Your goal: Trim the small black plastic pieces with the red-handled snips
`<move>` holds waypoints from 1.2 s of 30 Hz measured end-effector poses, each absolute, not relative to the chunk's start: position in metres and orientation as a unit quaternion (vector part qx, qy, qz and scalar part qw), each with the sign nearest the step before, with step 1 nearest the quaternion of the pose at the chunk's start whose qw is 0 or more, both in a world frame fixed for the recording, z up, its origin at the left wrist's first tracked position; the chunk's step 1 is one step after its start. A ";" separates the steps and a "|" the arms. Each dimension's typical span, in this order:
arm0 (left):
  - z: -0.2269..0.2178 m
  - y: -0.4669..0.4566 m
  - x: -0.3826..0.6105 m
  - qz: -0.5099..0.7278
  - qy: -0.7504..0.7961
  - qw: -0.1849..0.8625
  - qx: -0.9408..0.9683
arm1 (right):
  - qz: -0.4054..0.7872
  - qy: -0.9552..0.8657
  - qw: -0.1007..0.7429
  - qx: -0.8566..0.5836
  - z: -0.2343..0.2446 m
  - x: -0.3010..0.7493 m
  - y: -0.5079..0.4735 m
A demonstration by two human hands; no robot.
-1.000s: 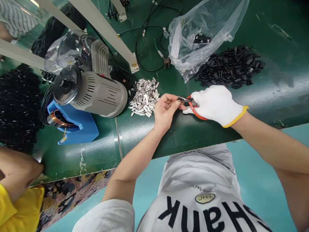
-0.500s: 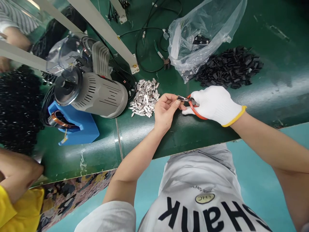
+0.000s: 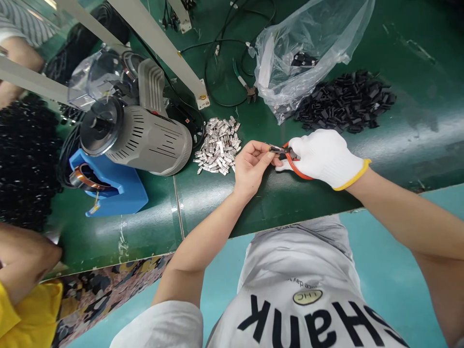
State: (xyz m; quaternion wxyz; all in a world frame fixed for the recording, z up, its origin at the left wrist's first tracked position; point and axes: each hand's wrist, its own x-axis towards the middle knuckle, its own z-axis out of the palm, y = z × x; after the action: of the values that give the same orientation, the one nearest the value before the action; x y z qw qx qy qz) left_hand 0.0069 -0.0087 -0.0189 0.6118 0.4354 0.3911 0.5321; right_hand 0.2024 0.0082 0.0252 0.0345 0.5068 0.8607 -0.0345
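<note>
My right hand (image 3: pixel 319 157), in a white glove with a yellow cuff, is wrapped round pliers with red handles (image 3: pixel 299 170). The pliers' jaws point left, up against the fingertips of my bare left hand (image 3: pixel 251 166). Those fingers pinch a small dark part with a metal end (image 3: pixel 276 150), and its exact kind is too small to make out. Just left of my left hand lies a pile of silvery metal connectors (image 3: pixel 219 147). Behind my right hand spreads a heap of small black plastic pieces (image 3: pixel 348 102).
A clear plastic bag (image 3: pixel 311 43) holds more black pieces. Cutters (image 3: pixel 248 89) and black cables lie farther back. On the left stand a grey machine (image 3: pixel 150 140), a blue tape dispenser (image 3: pixel 126 198) and white frame posts (image 3: pixel 159 43). Other people's arms (image 3: pixel 25 246) reach in at far left.
Both hands stay together at almost the same spot, with my left hand shifted slightly right. The pliers and the small part remain held.
</note>
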 end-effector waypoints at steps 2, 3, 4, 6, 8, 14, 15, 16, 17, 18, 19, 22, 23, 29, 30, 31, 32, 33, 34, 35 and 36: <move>-0.018 -0.008 0.007 0.532 0.397 0.611 0.431 | -0.038 0.858 0.034 0.512 0.023 0.202 0.007; -0.018 -0.008 0.007 0.533 0.399 0.611 0.430 | -0.036 0.858 0.033 0.511 0.022 0.202 0.007; -0.018 -0.008 0.007 0.533 0.399 0.610 0.429 | -0.032 0.858 0.030 0.511 0.020 0.202 0.007; -0.018 -0.008 0.006 0.535 0.398 0.610 0.428 | -0.024 0.859 0.024 0.510 0.019 0.202 0.008; -0.019 -0.007 0.006 0.535 0.393 0.611 0.431 | -0.020 0.856 0.015 0.517 0.019 0.202 0.010; -0.019 -0.007 0.007 0.523 0.390 0.620 0.436 | -0.017 0.861 -0.012 0.507 0.018 0.202 0.015; -0.019 -0.007 0.007 0.522 0.393 0.620 0.435 | -0.012 0.862 -0.015 0.507 0.017 0.202 0.015; -0.019 -0.007 0.007 0.521 0.395 0.620 0.434 | -0.010 0.861 -0.016 0.508 0.016 0.202 0.015; -0.020 -0.006 0.007 0.521 0.397 0.619 0.432 | -0.012 0.860 -0.013 0.510 0.014 0.202 0.015; -0.020 -0.006 0.007 0.522 0.399 0.619 0.431 | -0.016 0.857 -0.008 0.515 0.013 0.203 0.015; -0.020 -0.006 0.007 0.523 0.401 0.618 0.429 | -0.020 0.853 -0.002 0.521 0.013 0.203 0.014; -0.021 -0.005 0.007 0.526 0.406 0.614 0.426 | -0.026 0.856 0.009 0.516 0.015 0.204 0.010; -0.021 -0.005 0.007 0.527 0.408 0.612 0.426 | -0.025 0.857 0.010 0.514 0.016 0.204 0.008; -0.022 -0.004 0.006 0.528 0.404 0.605 0.438 | -0.018 0.847 0.014 0.531 0.017 0.201 0.006; -0.022 -0.004 0.006 0.527 0.405 0.602 0.442 | -0.018 0.845 0.011 0.535 0.017 0.200 0.007; -0.021 -0.004 0.006 0.528 0.408 0.598 0.445 | -0.018 0.842 0.007 0.539 0.017 0.199 0.009; -0.021 -0.004 0.006 0.527 0.411 0.592 0.450 | -0.020 0.844 0.004 0.536 0.017 0.199 0.010; -0.020 -0.005 0.007 0.526 0.414 0.587 0.454 | -0.022 0.846 0.002 0.532 0.019 0.198 0.012; -0.019 -0.006 0.008 0.525 0.417 0.584 0.458 | -0.025 0.852 0.001 0.523 0.020 0.198 0.014; -0.018 -0.007 0.008 0.524 0.417 0.581 0.462 | -0.025 0.856 0.001 0.516 0.022 0.198 0.015; -0.018 -0.008 0.009 0.523 0.417 0.579 0.465 | -0.024 0.859 0.003 0.511 0.024 0.197 0.015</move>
State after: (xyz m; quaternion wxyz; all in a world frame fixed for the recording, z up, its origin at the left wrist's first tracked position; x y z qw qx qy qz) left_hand 0.0090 -0.0079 -0.0176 0.5793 0.4654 0.4170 0.5233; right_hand 0.1974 0.0155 0.0241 0.0028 0.5110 0.8592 -0.0238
